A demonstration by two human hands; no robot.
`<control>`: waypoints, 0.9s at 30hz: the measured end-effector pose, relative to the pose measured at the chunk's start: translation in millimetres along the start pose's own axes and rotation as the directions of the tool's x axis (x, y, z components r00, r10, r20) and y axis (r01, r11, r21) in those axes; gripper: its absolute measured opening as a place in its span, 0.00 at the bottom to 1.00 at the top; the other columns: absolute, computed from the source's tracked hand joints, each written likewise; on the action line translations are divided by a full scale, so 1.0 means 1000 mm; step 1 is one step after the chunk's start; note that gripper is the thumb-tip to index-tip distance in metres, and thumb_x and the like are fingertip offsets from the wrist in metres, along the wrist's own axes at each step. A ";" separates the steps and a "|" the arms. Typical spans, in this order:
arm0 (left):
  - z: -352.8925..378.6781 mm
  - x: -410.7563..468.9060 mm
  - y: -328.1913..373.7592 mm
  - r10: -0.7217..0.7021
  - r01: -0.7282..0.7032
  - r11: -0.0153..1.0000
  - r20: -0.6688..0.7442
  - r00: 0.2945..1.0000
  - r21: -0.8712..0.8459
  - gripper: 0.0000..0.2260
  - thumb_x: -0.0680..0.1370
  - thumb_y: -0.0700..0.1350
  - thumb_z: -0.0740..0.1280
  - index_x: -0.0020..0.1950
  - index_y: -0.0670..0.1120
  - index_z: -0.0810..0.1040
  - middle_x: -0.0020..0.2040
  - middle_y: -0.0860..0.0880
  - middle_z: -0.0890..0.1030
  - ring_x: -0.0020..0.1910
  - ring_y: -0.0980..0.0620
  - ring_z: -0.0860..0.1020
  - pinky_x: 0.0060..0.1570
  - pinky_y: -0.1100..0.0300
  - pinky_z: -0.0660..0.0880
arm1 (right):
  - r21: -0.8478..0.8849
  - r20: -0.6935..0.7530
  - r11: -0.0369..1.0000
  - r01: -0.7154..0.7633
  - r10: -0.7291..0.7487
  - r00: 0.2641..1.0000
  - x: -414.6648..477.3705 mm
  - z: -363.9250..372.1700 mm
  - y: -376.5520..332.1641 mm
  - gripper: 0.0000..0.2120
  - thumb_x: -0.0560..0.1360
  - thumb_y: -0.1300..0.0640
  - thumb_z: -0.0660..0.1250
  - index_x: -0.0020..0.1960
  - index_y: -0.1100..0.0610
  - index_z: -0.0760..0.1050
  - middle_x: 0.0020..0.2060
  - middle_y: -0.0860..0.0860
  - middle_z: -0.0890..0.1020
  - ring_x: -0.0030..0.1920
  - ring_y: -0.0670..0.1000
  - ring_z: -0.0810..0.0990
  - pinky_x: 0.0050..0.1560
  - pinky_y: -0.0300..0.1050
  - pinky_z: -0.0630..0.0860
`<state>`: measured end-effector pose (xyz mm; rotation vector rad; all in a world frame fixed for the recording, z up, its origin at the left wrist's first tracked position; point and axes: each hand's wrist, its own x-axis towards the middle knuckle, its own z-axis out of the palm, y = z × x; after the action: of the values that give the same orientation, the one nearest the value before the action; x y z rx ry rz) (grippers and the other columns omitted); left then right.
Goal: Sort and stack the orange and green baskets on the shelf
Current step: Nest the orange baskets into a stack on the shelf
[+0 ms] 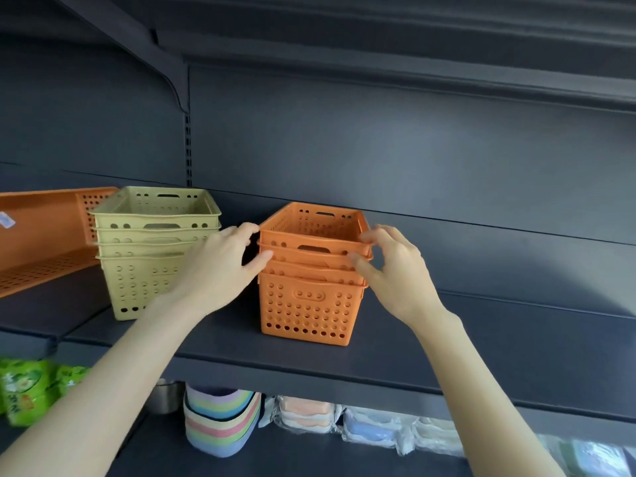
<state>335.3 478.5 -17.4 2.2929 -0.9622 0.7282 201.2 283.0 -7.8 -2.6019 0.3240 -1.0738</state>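
Squaring the orange stack
My left hand and right hand pinch its top rims to align them, right of the green stack.

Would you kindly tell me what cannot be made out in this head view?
- Front of the green basket stack: partly hidden by the left hand.
- Orange tray: cut off by the left edge.
- Print on the green packets: blurred.
- Whether the right hand grips the orange basket stack: unclear.
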 end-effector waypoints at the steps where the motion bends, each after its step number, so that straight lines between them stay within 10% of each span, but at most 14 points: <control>1: -0.010 -0.003 -0.001 0.024 -0.024 1.000 0.002 1.000 0.019 0.21 0.77 0.56 0.61 0.67 0.48 0.71 0.60 0.48 0.79 0.55 0.47 0.78 0.48 0.51 0.77 | -0.001 -0.017 1.000 0.021 -0.021 1.000 -0.002 -0.002 -0.008 0.16 0.77 0.50 0.64 0.62 0.56 0.73 0.62 0.50 0.75 0.59 0.54 0.74 0.56 0.50 0.73; 11: -0.111 -0.067 -0.083 0.132 -0.125 0.988 -0.083 0.988 0.091 0.17 0.76 0.53 0.63 0.61 0.47 0.77 0.58 0.49 0.81 0.51 0.46 0.80 0.48 0.52 0.76 | 0.101 -0.055 0.981 0.166 -0.161 0.985 -0.022 0.046 -0.137 0.13 0.76 0.53 0.64 0.58 0.56 0.76 0.54 0.53 0.80 0.54 0.55 0.77 0.53 0.54 0.75; 27: -0.208 -0.158 -0.352 -0.123 0.117 0.991 -0.089 0.988 -0.071 0.13 0.75 0.53 0.65 0.55 0.48 0.78 0.51 0.52 0.80 0.50 0.50 0.78 0.48 0.49 0.76 | 0.318 0.080 0.942 0.104 -0.136 0.987 -0.038 0.249 -0.369 0.12 0.76 0.55 0.65 0.58 0.56 0.76 0.54 0.51 0.80 0.54 0.52 0.79 0.52 0.52 0.76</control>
<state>452.0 897.8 -69.0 2.2176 -0.7865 0.7353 386.0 685.0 -65.4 -2.4019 -0.0301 -0.9392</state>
